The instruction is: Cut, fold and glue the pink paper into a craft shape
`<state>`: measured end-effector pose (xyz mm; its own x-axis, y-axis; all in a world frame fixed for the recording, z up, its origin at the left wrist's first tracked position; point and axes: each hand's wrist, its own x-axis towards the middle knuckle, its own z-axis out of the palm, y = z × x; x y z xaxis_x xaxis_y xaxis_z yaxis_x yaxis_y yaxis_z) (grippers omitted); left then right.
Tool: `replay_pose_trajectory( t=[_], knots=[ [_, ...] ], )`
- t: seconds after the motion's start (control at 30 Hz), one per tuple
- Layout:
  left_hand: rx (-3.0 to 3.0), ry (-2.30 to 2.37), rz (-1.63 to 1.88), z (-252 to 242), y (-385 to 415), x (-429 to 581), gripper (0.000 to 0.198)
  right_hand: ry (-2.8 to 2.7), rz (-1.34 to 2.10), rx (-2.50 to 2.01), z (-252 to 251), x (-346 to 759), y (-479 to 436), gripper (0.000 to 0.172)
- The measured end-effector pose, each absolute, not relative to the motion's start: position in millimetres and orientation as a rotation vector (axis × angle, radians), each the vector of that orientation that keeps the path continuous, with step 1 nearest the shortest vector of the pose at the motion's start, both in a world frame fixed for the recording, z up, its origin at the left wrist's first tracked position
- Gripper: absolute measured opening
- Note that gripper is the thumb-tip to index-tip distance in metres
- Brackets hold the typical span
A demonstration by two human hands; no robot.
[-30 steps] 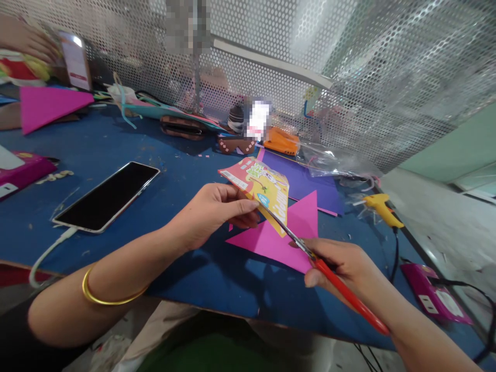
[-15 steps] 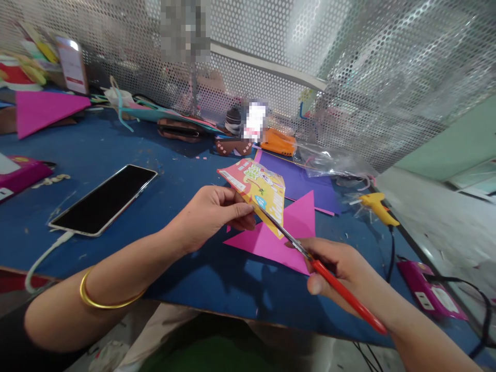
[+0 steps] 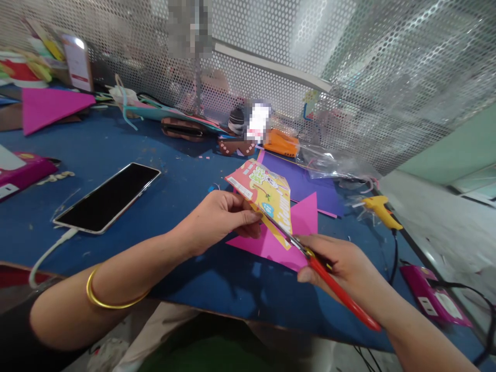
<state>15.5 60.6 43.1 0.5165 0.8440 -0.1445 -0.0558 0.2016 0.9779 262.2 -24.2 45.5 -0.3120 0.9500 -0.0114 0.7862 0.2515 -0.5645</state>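
My left hand [image 3: 228,217] pinches the near edge of a yellow and red printed card piece [image 3: 267,188] between thumb and fingers, holding it up off the table. My right hand [image 3: 341,266] is wrapped round the handles of red-handled scissors [image 3: 341,297]. Their blades lie along the card's lower edge, with a narrow yellow strip on the near side of them. Beneath the card, a pink paper piece [image 3: 306,219] with pointed corners lies on the blue table [image 3: 186,175], partly hidden by the card and my right hand.
A phone [image 3: 110,199] with a white cable lies at left. Purple sheets [image 3: 318,188] sit behind the card. To the right are a yellow glue gun [image 3: 382,209] and a magenta box [image 3: 436,294] with a black cord. Another pink piece [image 3: 54,108] lies far left.
The scissors have closed further along the card's edge, and a narrow strip now shows separated from the card. Both hands keep their grips; the whole view has shifted slightly.
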Motion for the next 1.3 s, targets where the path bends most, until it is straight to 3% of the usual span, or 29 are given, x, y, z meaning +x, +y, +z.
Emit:
replay_pose_trajectory(
  t=[0.37,0.73,0.97,1.3],
  knots=[
    [1.217,0.854,0.897,38.2,66.2,10.1,0.02,-2.05,0.882,-1.549,40.3,263.3,-20.7,0.059],
    [1.126,0.873,0.95,37.4,66.4,12.3,0.02,-2.036,0.867,-1.593,40.6,264.3,-23.1,0.064],
    [1.13,0.867,0.905,38.1,67.2,12.3,0.019,-1.877,1.349,-1.445,48.2,264.9,-22.9,0.073],
    [1.203,0.927,0.858,37.5,67.3,11.4,0.022,-2.098,0.938,-1.546,45.9,262.5,-20.0,0.066]
  ],
)
